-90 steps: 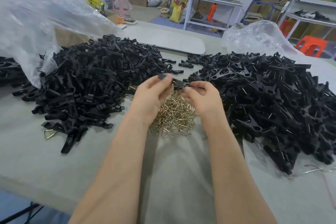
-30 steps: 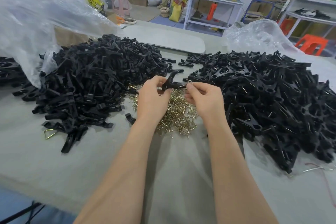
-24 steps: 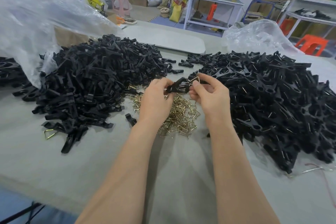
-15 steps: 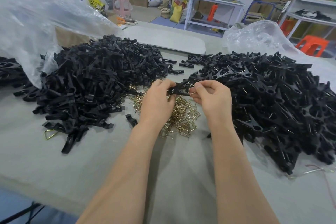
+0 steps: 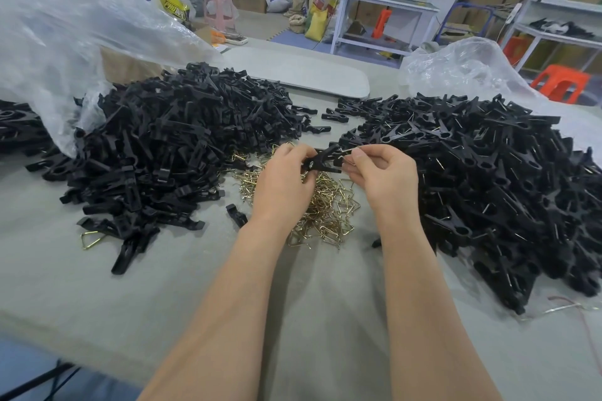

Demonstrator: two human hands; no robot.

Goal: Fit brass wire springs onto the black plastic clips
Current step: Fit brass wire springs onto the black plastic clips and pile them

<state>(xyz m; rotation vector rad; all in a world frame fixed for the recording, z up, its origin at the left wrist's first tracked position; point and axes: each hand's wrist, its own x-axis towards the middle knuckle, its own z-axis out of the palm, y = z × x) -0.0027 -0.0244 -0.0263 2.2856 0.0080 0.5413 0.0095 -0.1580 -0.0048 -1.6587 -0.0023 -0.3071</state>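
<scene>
Beside clear bag (image 5: 65, 26), clip (image 5: 321, 162) in left hand (image 5: 283, 185), spring (image 5: 351, 150) in right hand (image 5: 384, 179)

2 hands (image 5: 282, 184) (image 5: 386, 177) on clip (image 5: 321, 162) and spring (image 5: 348, 150)

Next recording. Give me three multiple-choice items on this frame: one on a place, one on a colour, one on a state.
1. Where does the pile of brass springs lie?
A. on the table between the left heap and the right heap of black clips
B. on a white shelf
C. inside a carton

2. What colour is the stool at the far right?
A. blue
B. orange
C. black

3. What is the left hand doing?
A. resting flat
B. hanging empty
C. gripping a black clip

Answers: 1 A, the springs show between the heaps, under the hands. 2 B, it is orange. 3 C, its fingers curl round the clip while the right hand pinches a wire spring.
</scene>
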